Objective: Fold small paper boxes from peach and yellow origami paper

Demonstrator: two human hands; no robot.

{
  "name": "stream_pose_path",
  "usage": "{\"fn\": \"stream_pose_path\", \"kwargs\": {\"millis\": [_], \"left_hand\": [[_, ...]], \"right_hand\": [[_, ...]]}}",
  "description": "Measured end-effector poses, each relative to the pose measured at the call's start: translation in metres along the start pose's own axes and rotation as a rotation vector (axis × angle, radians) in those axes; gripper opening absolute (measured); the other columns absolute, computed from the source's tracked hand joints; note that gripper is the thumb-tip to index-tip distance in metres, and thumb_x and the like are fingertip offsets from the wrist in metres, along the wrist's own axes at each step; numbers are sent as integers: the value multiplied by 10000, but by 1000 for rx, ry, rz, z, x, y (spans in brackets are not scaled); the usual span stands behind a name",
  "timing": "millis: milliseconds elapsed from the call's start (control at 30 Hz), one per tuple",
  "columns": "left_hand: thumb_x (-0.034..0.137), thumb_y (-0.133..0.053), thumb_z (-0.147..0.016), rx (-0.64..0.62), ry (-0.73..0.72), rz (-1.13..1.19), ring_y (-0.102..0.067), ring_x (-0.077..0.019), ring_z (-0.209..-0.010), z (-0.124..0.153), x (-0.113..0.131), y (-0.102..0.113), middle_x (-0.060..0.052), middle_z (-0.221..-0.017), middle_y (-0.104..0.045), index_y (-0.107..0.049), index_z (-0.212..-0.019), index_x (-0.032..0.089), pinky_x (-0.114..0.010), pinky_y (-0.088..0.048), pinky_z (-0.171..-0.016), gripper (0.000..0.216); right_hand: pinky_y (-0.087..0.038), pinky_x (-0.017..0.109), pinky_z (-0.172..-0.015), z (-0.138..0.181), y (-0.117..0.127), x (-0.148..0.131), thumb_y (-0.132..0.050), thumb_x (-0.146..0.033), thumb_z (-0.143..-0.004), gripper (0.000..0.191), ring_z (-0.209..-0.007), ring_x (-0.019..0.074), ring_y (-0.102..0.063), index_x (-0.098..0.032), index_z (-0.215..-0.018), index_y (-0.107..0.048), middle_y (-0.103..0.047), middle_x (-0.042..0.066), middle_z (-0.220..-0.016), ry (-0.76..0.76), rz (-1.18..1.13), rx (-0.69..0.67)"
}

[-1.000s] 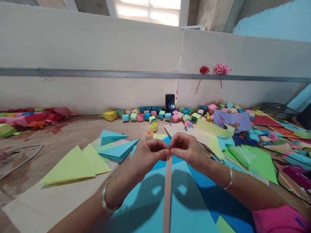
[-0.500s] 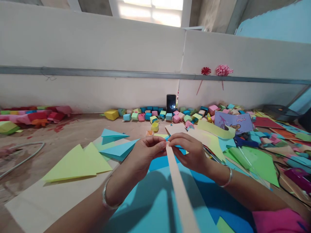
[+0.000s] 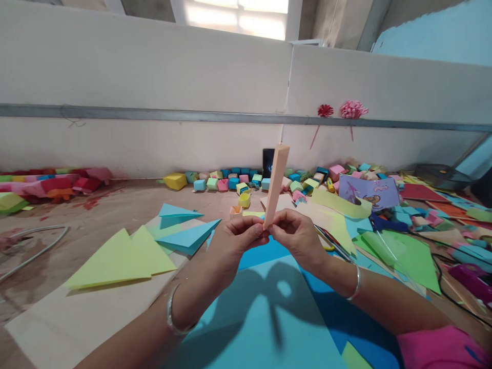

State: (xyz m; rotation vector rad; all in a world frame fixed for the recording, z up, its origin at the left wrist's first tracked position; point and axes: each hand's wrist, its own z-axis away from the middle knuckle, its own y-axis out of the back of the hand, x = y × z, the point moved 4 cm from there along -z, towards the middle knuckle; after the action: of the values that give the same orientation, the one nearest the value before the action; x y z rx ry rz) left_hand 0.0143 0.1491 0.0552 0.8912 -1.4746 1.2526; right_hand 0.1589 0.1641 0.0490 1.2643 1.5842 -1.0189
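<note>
A peach paper strip stands nearly upright, its lower end pinched between my two hands. My left hand grips that end from the left with thumb and fingers closed. From the right, my right hand closes its thumb and fingertips on the same end. Beneath both hands lies a light blue paper sheet, on which their shadow falls. A darker blue sheet sticks out at its right. Folded light blue paper and folded yellow-green paper lie left of my left hand.
Several small folded paper cubes line the wall behind, near an upright phone. Scissors, a green sheet, black cables and a purple card lie at the right. A pale cable curves at the left.
The peach strip, which stretched down toward me, now points upward from my fingers. My right hand has turned and moved slightly lower. My left hand stays at nearly the same spot.
</note>
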Motion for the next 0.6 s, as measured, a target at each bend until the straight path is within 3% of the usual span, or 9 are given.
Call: {"fn": "stream_pose_path", "kwargs": {"millis": [233, 600], "left_hand": [[214, -864, -601, 100, -65, -48, -635, -114, -657, 4, 4, -3, -13, -717, -722, -737, -754, 157, -217, -532, -641, 207], [218, -793, -655, 168, -165, -244, -611, -123, -629, 8, 8, -3, -2, -672, -661, -694, -710, 152, -239, -517, -630, 131]], "right_hand": [[-529, 250, -619, 3, -2, 1, -738, -231, -699, 117, -641, 114, -616, -184, -745, -641, -676, -3, -723, -19, -42, 13], [-521, 269, -622, 5, -4, 0, -821, -362, -660, 352, -650, 123, -607, -207, -759, -520, -614, -19, -707, 3, -66, -2]]}}
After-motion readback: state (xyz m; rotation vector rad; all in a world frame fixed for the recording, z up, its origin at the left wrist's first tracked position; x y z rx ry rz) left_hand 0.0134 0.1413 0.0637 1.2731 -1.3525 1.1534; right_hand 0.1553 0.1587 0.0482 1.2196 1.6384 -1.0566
